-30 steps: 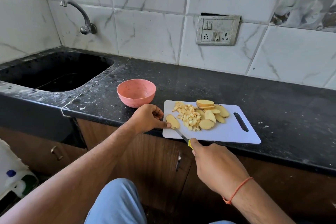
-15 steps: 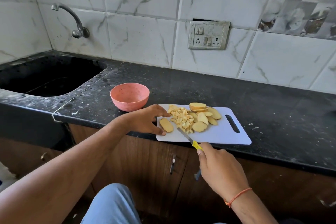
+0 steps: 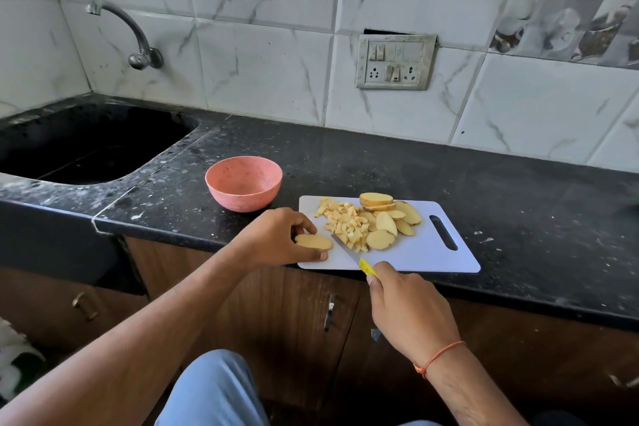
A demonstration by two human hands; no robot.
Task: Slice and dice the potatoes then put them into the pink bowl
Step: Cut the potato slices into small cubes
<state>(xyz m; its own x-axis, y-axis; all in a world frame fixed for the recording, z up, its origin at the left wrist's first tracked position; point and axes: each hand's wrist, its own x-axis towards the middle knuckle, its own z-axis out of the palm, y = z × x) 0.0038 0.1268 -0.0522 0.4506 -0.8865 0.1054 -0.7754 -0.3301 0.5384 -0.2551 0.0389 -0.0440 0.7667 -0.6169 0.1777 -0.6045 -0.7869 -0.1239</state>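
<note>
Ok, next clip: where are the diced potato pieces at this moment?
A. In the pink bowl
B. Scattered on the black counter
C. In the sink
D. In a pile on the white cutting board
D: the diced potato pieces sit in a pile on the white cutting board, next to the uncut slices, while the pink bowl beside the board shows nothing inside.

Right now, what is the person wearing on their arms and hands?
Both forearms are bare, with no sleeves showing. The right hand has a thin orange thread tied round its wrist. The left hand wears nothing: no ring, watch or glove shows on either hand.
</note>
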